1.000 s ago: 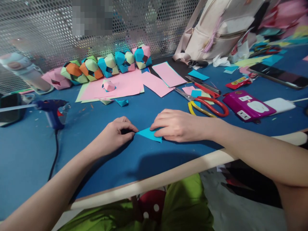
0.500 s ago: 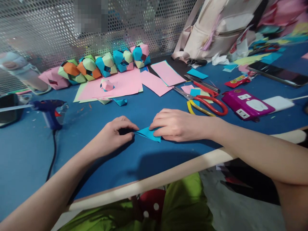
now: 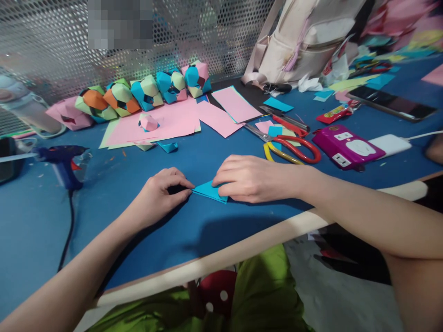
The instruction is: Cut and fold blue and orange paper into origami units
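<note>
A folded piece of blue paper [image 3: 208,191] lies between my hands on the blue tabletop [image 3: 187,235], narrowing to a point at its left end. My left hand [image 3: 166,190] pinches that point between thumb and fingers. Over the wider right end, my right hand [image 3: 242,180] rests with bent fingers pressed onto the paper, partly hiding it. Beyond my hands sit a small blue folded paper piece [image 3: 168,146] and a pale green one [image 3: 144,146]. Behind them, a small pink folded paper shape [image 3: 148,122] rests on pink sheets [image 3: 178,121].
A glue gun [image 3: 64,161] with a cord lies left. Right of centre are scissors [image 3: 294,150], a purple power adapter [image 3: 348,146] and a phone [image 3: 392,102]. Several folded paper balls [image 3: 147,92] line the mesh partition, near a backpack [image 3: 304,50]. A bottle [image 3: 29,108] stands far left.
The blue paper's layers lie flatter and closer together under my right fingers. Both hands keep nearly the same place; the whole view has shifted slightly.
</note>
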A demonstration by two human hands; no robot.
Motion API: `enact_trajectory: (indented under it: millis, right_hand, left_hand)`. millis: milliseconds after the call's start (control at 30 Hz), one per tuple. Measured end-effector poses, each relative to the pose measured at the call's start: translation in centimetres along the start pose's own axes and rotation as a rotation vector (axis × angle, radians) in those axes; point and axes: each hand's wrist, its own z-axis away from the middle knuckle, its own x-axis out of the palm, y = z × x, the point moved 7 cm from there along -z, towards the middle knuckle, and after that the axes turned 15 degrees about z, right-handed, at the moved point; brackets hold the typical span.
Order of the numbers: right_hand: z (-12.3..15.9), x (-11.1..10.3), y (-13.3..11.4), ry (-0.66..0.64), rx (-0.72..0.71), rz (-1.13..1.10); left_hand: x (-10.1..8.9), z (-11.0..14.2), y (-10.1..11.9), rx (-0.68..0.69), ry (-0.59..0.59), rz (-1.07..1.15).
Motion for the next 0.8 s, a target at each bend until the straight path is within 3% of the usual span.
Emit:
enact_trajectory:
  millis: [800]
  right_hand:
    - [-0.11, -0.16, -0.15, -0.117, 0.009, 0.072]
  left_hand:
    - [-0.08, -0.28, 0.02, -0.062, -0.002, 0.026]
